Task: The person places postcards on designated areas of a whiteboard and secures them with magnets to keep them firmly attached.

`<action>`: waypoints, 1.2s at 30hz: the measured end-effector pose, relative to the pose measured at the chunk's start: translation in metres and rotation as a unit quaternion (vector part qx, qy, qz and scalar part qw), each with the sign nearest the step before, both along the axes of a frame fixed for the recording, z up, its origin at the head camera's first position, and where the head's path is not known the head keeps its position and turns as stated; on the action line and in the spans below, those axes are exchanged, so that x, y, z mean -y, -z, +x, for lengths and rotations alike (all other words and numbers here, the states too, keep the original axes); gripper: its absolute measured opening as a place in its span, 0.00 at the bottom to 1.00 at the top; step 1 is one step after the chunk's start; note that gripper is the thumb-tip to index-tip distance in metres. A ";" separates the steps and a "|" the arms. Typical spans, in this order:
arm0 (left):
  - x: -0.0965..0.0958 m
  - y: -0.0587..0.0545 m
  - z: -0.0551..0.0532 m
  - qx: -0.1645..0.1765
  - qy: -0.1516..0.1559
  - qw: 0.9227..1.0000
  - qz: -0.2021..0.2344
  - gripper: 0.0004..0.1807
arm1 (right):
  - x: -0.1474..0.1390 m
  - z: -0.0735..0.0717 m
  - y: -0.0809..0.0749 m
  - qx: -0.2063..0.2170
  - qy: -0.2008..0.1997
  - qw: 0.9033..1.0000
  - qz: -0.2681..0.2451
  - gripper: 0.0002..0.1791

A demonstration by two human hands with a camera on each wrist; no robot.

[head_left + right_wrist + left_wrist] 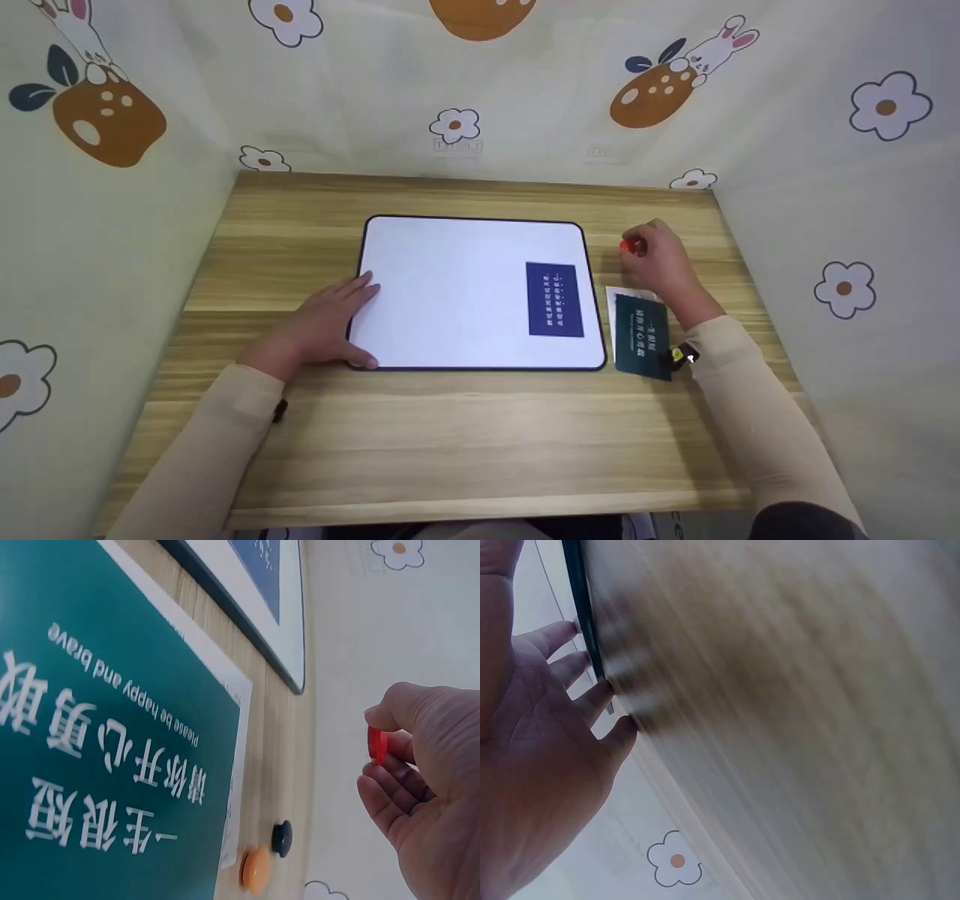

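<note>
A whiteboard [450, 292] with a dark rim lies flat on the wooden table. Near its right side is a blue card [555, 319] with white writing. My left hand [322, 322] rests at the board's left edge, fingers spread on the rim and thumb at the near corner. Beyond the board's right side, my right hand [664, 262] pinches a small red round magnet [377, 744] between thumb and fingers, raised above the table in the right wrist view. Below this hand, a green card [637, 352] with white writing overlaps a white card [611, 315].
In the right wrist view, an orange round magnet [257, 870] and a black round magnet [282, 838] sit on the table beyond the cards. Patterned cloth walls [525, 90] enclose the table's back and sides. Bare wood [450, 442] runs along the near side.
</note>
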State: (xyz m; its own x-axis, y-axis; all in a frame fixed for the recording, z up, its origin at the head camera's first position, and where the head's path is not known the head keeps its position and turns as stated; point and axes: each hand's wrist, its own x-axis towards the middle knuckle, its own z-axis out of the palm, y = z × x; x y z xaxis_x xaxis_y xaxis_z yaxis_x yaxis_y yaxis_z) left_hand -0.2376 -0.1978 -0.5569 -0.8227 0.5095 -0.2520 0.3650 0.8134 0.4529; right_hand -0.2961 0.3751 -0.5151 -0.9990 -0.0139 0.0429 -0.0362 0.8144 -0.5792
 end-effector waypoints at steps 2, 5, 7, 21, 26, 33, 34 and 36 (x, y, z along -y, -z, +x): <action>0.000 0.000 0.000 0.000 0.000 1.000 0.000 0.74 | 0.004 0.000 0.001 -0.010 -0.011 1.000 -0.003 0.20; 0.000 0.000 0.000 0.001 0.000 1.000 0.002 0.74 | 0.010 0.001 0.003 -0.026 -0.031 0.999 -0.008 0.19; 0.000 -0.001 0.001 0.001 0.000 1.000 0.003 0.74 | 0.014 0.001 0.004 -0.035 -0.042 0.998 -0.011 0.18; 0.000 -0.002 0.001 0.002 -0.002 1.000 -0.001 0.74 | 0.043 0.005 0.002 -0.037 -0.064 0.997 -0.037 0.17; 0.000 -0.002 0.000 0.000 0.001 1.000 -0.001 0.74 | 0.051 0.006 0.004 -0.047 -0.085 0.994 -0.047 0.16; 0.000 -0.002 0.000 0.000 0.001 1.000 -0.001 0.74 | 0.062 0.008 0.005 -0.040 -0.093 0.993 -0.055 0.17; 0.000 -0.002 0.000 0.000 0.001 1.000 -0.001 0.74 | 0.063 0.008 0.005 -0.038 -0.093 0.993 -0.055 0.17; 0.000 -0.002 0.000 0.001 -0.002 1.000 -0.003 0.74 | 0.066 0.008 0.005 -0.032 -0.090 0.994 -0.053 0.17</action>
